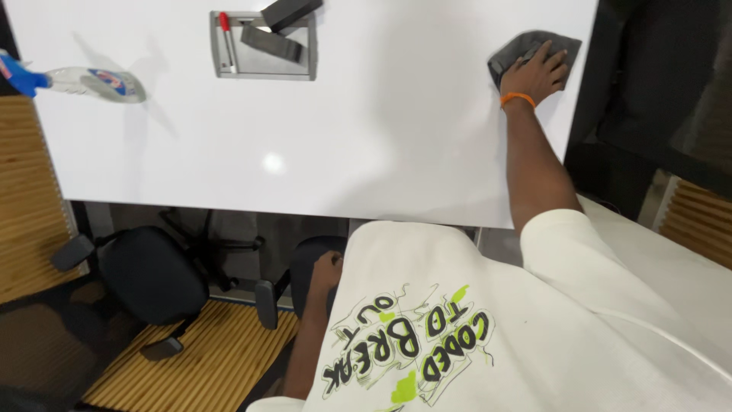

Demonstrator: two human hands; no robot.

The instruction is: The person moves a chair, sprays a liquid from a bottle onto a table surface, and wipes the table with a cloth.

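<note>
My right hand [536,72] lies flat on a dark grey cloth [512,48] near the far right corner of the white table [366,145], fingers spread over the cloth. An orange band circles that wrist. My left hand [328,271] is down below the table's near edge, its fingers curled over the top of a black chair back [305,263]. My white printed shirt fills the lower right of the view.
A clear spray bottle [95,82] with a blue trigger lies on the table's left side. A grey metal tray [263,65] at the far middle holds a red marker [224,21] and black erasers. A second black office chair [152,275] stands under the table on slatted wooden flooring.
</note>
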